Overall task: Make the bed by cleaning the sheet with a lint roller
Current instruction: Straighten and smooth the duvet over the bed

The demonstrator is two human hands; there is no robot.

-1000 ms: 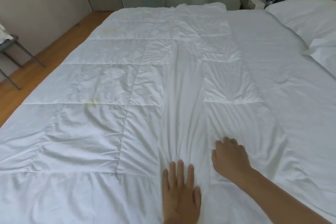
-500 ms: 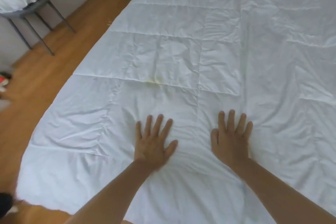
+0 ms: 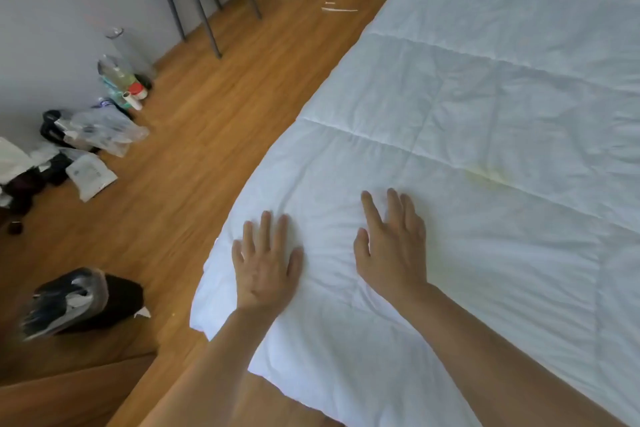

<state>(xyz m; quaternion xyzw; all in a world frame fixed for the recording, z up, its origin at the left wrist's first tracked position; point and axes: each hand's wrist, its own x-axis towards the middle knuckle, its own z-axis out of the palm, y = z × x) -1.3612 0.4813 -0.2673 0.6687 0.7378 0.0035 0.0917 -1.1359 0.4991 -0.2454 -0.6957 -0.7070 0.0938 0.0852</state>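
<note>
Smoothing best done with both flat, empty palms, left hand [image 3: 265, 265] and right hand [image 3: 393, 248], pressed on the sheet [image 3: 485, 114] near its corner, sweeping creases outward to the edge.

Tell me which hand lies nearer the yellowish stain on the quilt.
Right. The right hand lies flat just below-left of the yellowish stain; the left hand lies flat farther left, by the edge of the quilt.
</note>
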